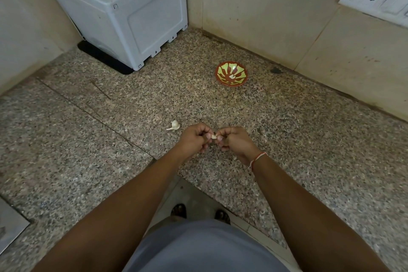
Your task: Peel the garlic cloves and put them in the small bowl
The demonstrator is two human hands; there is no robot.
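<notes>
Small pale garlic clove [213,136] sits pinched between both hands, held just above the speckled granite worktop [287,130], near its front edge. Left hand [194,139] curls fingers round the clove's left end; right hand [231,140] nips the right end with thumb and fingertips. Both grips closed tight on the same clove, no gap showing. Peeling step looks to be in hand: whether skin is partly off is too small to tell. A second pale garlic piece with a thin tail [174,126] lies on the worktop just left of the hands, untouched. Small round red-and-green patterned bowl [231,73] stands well apart, toward the back wall, with at least one pale bit inside, likely a peeled clove. Next move likely calls for stripping the skin clear, then reaching forward and right to drop the clove into the bowl. White plastic box-shaped appliance [123,11] stands in the far left corner.
</notes>
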